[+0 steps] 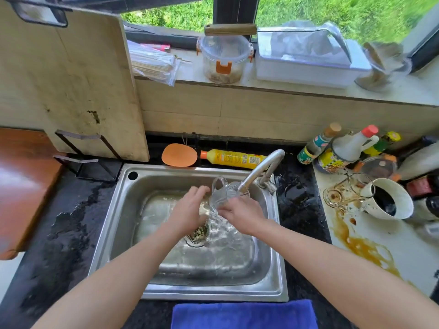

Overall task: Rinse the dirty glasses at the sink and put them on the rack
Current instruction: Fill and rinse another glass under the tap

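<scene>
Over the steel sink (pixel 114 219) I hold a clear glass (pixel 224 193) tilted under the tap (pixel 263 168), and water pours out of it into the basin. My right hand (pixel 242 216) grips the glass from below at its lower end. My left hand (pixel 190 210) touches its left side with the fingers stretched toward the rim. Two dirty glasses (pixel 344 193) lie on their sides on the stained white counter to the right, one of them beside a white mug (pixel 389 199). A black wire rack (pixel 88 160) stands left of the sink and bears a cutting board (pixel 71 79).
A yellow detergent bottle (pixel 234 159) and an orange scrubber (pixel 179 155) lie behind the sink. Sauce bottles (pixel 344 148) crowd the right back corner. Brown spills (pixel 361 248) stain the right counter. A blue cloth (pixel 244 314) lies at the front edge. The drain strainer (pixel 199 233) holds food scraps.
</scene>
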Available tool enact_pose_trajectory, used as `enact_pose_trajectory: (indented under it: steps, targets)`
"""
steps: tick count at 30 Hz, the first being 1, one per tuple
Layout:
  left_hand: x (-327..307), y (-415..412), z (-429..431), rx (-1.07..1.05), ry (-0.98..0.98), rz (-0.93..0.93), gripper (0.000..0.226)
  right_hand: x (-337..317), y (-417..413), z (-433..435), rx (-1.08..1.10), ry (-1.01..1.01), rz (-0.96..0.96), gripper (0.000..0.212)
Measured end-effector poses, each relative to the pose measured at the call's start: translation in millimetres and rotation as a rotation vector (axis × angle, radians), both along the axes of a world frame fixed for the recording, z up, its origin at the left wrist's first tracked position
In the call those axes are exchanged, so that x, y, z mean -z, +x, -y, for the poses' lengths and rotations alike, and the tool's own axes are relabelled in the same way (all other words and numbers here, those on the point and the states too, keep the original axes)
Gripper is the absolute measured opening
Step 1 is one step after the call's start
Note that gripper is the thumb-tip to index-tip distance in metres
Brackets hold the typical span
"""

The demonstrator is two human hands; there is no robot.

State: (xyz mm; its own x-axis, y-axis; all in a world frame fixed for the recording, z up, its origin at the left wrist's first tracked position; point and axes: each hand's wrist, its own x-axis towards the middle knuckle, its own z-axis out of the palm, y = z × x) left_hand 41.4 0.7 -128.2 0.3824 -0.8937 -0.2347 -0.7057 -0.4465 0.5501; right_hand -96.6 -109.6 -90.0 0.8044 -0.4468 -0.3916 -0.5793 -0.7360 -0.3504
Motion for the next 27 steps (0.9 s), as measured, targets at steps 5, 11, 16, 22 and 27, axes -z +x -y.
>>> enact_pose_trajectory:
  steps: [5,11,16,22,27]
  targets:
    - [20,-25,4,-0.085,-0.138,-0.180,0.096,-7,10,-12,0.168,0.211,0.106,0.020]
    - [22,-12,3,-0.046,-0.212,-0.189,0.062,-9,-10,1,-0.183,0.111,0.018,0.043]
    - [13,1,9,0.060,-0.177,-0.146,0.065,-1,-16,-1,-0.397,-0.078,0.000,0.072]
    - [17,5,1,0.076,-0.042,-0.139,0.074,-3,-12,1,-0.342,-0.081,0.066,0.056]
    - [12,10,3,0.097,-0.014,-0.152,0.072,2,-16,-4,-0.375,-0.046,-0.014,0.049]
